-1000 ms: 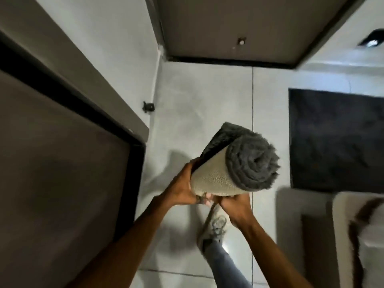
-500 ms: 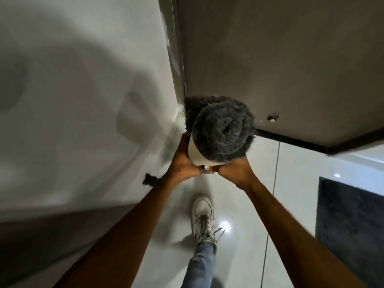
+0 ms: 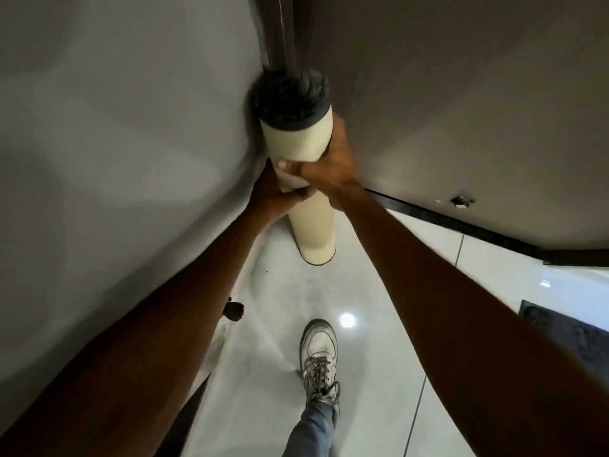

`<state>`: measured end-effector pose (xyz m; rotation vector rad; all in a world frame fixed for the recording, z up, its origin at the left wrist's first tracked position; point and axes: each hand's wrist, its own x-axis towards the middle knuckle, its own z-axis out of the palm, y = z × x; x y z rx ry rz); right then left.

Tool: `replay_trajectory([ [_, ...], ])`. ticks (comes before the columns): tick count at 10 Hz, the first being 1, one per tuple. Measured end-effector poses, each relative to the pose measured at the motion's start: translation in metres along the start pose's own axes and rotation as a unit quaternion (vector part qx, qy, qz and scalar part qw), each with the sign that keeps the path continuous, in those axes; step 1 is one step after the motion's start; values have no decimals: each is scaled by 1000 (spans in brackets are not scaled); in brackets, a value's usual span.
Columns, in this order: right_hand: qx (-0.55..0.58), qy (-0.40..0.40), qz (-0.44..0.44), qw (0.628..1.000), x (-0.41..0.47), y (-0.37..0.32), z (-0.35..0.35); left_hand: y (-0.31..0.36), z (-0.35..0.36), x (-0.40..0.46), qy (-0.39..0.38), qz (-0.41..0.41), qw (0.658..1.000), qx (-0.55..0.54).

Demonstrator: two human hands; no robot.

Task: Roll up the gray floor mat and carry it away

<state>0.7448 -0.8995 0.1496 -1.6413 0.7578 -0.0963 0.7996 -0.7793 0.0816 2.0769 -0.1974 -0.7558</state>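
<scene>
The rolled gray floor mat (image 3: 298, 140) stands upright in the corner between the white wall and the brown door, its cream backing outward and dark gray pile showing at the top end. Its lower end rests on or just above the tiled floor. My left hand (image 3: 275, 192) wraps the roll's middle from the left. My right hand (image 3: 333, 166) grips it from the right, thumb across the front.
A white wall (image 3: 115, 143) is on the left and a brown door (image 3: 461, 94) on the right. A black door stopper (image 3: 234, 310) sits at the wall's base. My shoe (image 3: 319, 357) is on the glossy tiles. A second dark mat (image 3: 573, 334) lies at the right edge.
I have walked toward the corner. The roll has gone from being carried end-on in front of me to standing upright against the wall and door, with both hands now around its middle.
</scene>
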Motion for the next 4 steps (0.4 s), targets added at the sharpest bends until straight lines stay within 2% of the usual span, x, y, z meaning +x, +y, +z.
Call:
replay_trajectory([
  [1,-29,21,23,999,26,3,7,7,1,14,26,-1,1000,4],
  [2,-36,32,9,999,17,2,6,10,12,0,76,-30,996,29],
  [3,-62,42,31,997,-8,-7,-4,21,23,-48,147,-30,988,41],
  [4,-226,141,-1,964,-63,-37,-37,51,31,-118,205,78,974,53],
])
